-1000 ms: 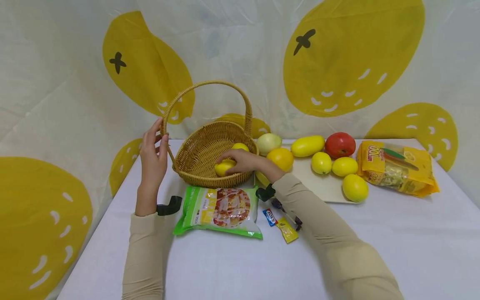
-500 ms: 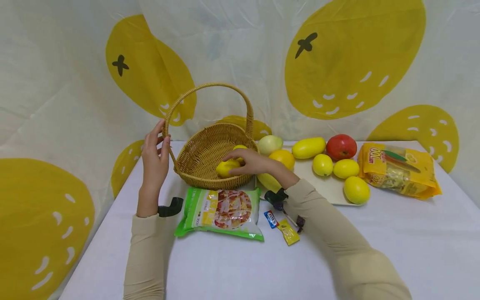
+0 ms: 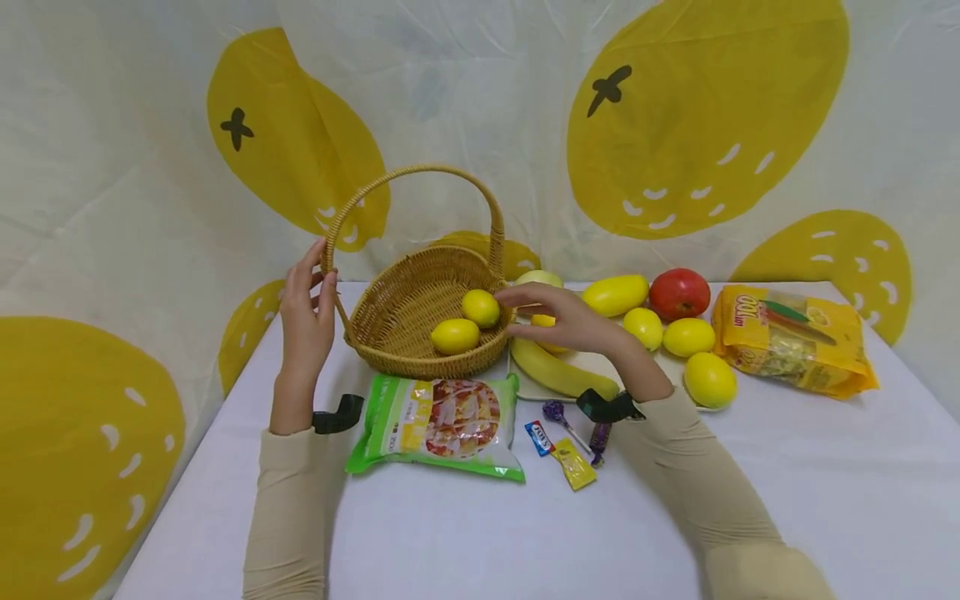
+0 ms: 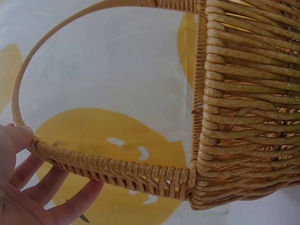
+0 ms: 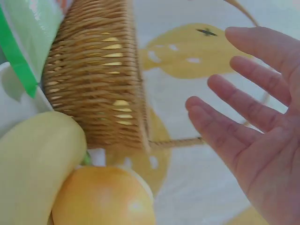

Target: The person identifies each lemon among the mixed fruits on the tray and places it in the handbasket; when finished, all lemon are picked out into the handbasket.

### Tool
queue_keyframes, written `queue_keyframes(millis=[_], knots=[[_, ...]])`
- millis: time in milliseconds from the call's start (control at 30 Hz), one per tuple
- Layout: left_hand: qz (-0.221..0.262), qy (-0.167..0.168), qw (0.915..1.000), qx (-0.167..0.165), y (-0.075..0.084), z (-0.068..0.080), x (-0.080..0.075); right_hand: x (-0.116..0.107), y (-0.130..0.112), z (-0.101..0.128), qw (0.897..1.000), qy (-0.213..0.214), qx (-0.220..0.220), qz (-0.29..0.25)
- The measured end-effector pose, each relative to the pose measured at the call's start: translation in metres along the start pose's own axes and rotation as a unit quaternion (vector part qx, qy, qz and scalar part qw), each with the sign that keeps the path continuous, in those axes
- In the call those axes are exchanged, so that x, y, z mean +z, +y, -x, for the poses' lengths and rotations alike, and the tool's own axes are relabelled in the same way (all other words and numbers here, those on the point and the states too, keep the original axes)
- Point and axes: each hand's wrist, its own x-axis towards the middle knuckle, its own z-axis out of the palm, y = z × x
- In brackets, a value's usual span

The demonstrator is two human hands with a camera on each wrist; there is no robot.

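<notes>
A wicker basket (image 3: pixel 390 354) with a tall arched handle stands on the table, two lemons (image 3: pixel 455 337) lying at its right end. My left hand (image 3: pixel 307 325) holds the left side of the handle (image 4: pixel 112 171), thumb on one side and fingers on the other, as the left wrist view shows. Past the basket's right rim, my right hand (image 3: pixel 562 319) hovers over the fruit with its fingers spread and nothing in them. Beneath it lie a banana (image 3: pixel 558 371) and an orange-yellow round fruit (image 5: pixel 104 197), the latter mostly covered by the hand in the head view.
A cream tray (image 3: pixel 600 365) holds a red tomato-like fruit (image 3: pixel 679 293), a long yellow fruit (image 3: pixel 615 295) and several lemons. A yellow snack bag (image 3: pixel 795 337) sits at right. In front are a green-edged food bag (image 3: pixel 442 425), a lollipop (image 3: pixel 555 411) and small wrapped sweets (image 3: pixel 576 464).
My right hand has let go of the lemon inside the basket and drawn back right, over the tray. Both lemons now show fully. The left hand stays on the handle.
</notes>
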Motion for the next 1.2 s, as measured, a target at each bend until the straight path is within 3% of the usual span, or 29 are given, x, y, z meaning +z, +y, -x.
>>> queue_keyframes(millis=[167, 433, 633, 800, 933, 1200], knots=[[0.003, 0.000, 1.0000, 0.001, 0.001, 0.000, -0.001, -0.011, -0.003, 0.026, 0.999, 0.030, 0.025, -0.006], [0.005, -0.004, 1.0000, -0.005, 0.001, -0.001, -0.001, -0.031, 0.017, 0.057, 0.997, 0.043, 0.068, 0.019], [0.000, -0.006, 1.0000, -0.007, 0.001, 0.000, -0.002, -0.050, 0.021, 0.075, 0.992, 0.062, 0.090, 0.063], [0.003, -0.006, 0.9999, -0.009, 0.001, 0.002, -0.001, -0.065, 0.025, 0.090, 0.985, 0.073, 0.120, 0.096], [0.001, -0.007, 0.9999, -0.012, 0.001, 0.002, -0.002, -0.073, 0.031, 0.097, 0.982, 0.079, 0.147, 0.091], [-0.003, -0.006, 0.9999, -0.008, 0.002, 0.002, -0.001, -0.078, 0.043, 0.103, 0.960, 0.051, 0.255, 0.102]])
